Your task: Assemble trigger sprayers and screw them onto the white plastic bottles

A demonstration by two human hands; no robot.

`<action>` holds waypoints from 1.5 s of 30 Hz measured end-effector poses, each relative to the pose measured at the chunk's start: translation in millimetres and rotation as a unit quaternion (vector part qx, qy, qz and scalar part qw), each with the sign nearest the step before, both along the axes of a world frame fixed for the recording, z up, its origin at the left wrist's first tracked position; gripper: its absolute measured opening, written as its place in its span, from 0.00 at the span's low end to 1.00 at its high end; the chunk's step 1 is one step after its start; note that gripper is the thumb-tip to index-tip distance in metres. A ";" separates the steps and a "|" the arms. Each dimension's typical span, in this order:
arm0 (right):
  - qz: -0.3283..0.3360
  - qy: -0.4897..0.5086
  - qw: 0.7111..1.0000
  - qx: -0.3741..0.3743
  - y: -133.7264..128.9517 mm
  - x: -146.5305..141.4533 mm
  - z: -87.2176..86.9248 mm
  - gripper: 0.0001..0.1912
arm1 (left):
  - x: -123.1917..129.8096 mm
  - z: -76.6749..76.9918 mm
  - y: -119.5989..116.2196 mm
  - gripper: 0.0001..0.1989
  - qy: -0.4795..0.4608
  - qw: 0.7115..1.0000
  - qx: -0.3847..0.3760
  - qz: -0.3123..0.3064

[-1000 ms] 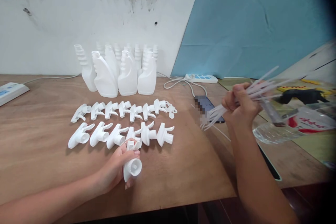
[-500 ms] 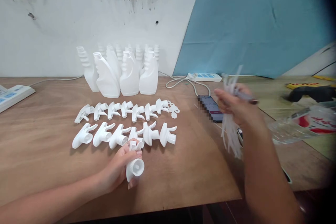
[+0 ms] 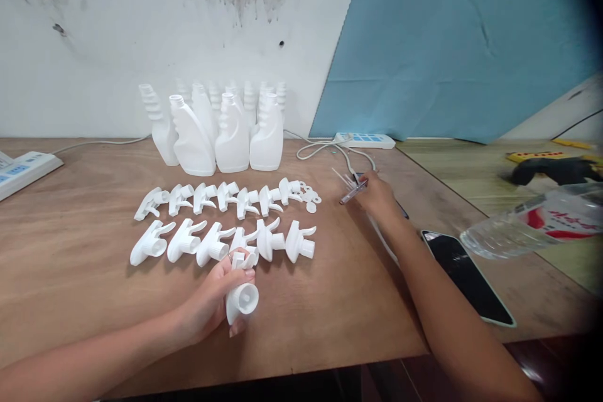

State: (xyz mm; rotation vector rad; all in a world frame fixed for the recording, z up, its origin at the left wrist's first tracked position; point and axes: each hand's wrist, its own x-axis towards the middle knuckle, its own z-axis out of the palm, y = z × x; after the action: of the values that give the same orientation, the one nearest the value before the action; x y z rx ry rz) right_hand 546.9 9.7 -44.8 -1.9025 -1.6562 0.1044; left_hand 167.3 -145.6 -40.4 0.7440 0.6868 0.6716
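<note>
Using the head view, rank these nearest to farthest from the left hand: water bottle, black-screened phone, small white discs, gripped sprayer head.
1. Sprayer head: in the left hand.
2. Small white discs: beyond the hand, to its right.
3. Black-screened phone: farther right.
4. Water bottle: rightmost, on its side.

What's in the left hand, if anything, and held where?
Left hand holds a white plastic trigger spray head by its body, thumb above the round collar.

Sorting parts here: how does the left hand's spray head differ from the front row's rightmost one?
The held spray head is gripped by the left hand; the rightmost front-row spray head lies on the table. The held one's collar opening faces the camera; the other's collar points right. Both are white.
</note>
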 end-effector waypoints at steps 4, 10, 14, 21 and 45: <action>-0.038 -0.050 0.998 0.004 -3.5 -7.1 4.5 0.12 | -0.4 2.6 0.1 0.11 0.001 1.000 0.001 -0.005; -0.039 -0.070 0.997 -0.001 -12.4 -15.7 17.9 0.15 | -1.8 0.2 -0.5 0.12 -0.002 1.000 -0.003 -0.001; -0.035 -0.024 0.998 0.038 -15.8 -17.6 25.5 0.09 | -1.6 1.1 -0.4 0.12 -0.011 1.000 -0.003 -0.003; 0.108 0.000 0.990 0.095 -20.2 -32.7 28.2 0.06 | -38.3 50.4 51.1 0.13 -0.015 0.985 0.139 0.106; 0.324 -0.105 0.939 -0.041 -14.6 -40.5 -1.2 0.13 | -226.9 19.8 142.8 0.13 0.453 0.778 0.211 0.380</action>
State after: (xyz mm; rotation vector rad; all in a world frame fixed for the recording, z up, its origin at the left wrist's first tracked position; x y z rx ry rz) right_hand 506.3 -4.9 -46.0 -1.3824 -2.4054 0.2404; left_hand -59.6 -2.8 -20.6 1.2350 1.8305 1.2415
